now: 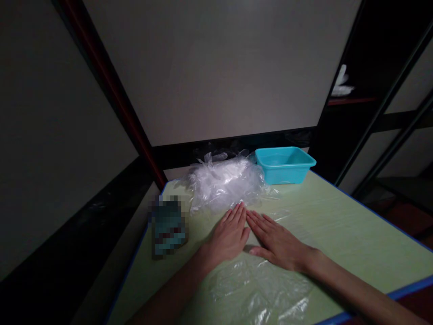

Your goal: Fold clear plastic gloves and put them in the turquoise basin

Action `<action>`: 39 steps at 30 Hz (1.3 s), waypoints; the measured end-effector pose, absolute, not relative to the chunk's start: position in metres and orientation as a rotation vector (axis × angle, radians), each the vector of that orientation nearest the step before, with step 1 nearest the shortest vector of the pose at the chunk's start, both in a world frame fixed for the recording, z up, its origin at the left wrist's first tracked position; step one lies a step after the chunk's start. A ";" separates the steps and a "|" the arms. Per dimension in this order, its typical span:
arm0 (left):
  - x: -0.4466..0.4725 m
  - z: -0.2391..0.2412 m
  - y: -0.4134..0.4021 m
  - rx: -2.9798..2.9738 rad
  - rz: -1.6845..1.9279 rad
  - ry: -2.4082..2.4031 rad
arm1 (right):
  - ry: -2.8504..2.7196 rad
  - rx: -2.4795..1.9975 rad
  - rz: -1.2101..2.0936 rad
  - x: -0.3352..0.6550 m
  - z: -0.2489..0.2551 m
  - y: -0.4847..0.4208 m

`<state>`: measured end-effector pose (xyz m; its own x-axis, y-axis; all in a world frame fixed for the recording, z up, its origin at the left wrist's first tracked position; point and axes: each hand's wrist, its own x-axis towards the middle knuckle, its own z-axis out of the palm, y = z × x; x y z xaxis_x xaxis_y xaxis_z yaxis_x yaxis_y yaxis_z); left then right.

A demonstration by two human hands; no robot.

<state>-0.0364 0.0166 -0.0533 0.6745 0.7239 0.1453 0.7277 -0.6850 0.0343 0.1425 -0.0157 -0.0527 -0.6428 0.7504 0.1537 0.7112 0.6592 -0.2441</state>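
My left hand (228,234) and my right hand (275,241) lie flat side by side on the pale green table (338,225), fingers stretched out and pointing away from me. Both palms press on a thin clear plastic sheet (260,289) that spreads toward the near edge. Neither hand holds anything. Just beyond the fingertips sits a heap of crumpled clear plastic bags (225,180).
A turquoise plastic tub (284,164) stands at the far end of the table, right of the heap. A blurred-out bluish object (168,225) lies near the left edge. Dark metal shelving (372,90) rises at the right, a plain wall behind.
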 end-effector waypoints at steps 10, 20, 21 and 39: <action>-0.034 -0.054 0.017 -2.839 -0.234 -1.240 | -2.566 -1.422 0.129 0.187 -0.060 -0.018; -0.038 -0.053 0.020 -2.972 -0.794 -1.444 | -2.039 -1.532 0.399 0.237 -0.063 -0.003; -0.039 -0.054 0.024 -2.938 -1.023 -1.547 | -1.966 -1.529 0.444 0.238 -0.061 0.002; -0.033 -0.059 0.057 -2.600 -1.363 -2.026 | -1.932 -1.470 0.709 0.243 -0.057 0.026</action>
<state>-0.0329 0.0572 -0.0593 0.1046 0.9488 0.2981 0.6337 -0.2947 0.7152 0.2429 0.0257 -0.0566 -0.2042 0.9684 0.1431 0.6462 0.2431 -0.7234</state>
